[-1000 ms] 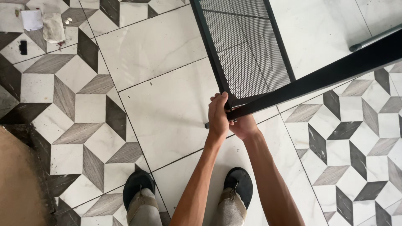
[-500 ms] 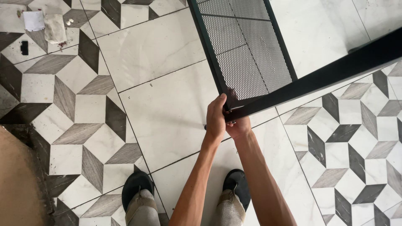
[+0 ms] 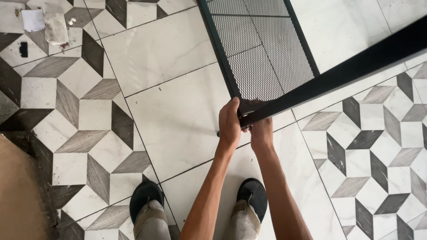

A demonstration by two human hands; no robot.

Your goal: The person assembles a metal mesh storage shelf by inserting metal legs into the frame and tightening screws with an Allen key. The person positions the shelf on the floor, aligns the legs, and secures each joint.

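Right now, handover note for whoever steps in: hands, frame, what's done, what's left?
Left hand: gripping the near corner of the black metal mesh frame, thumb up.
Right hand: under the same corner, beneath the black bar.
Frame: held off the tiled floor, above the feet.
Done: corner lifted and held.
Left: frame not set down.
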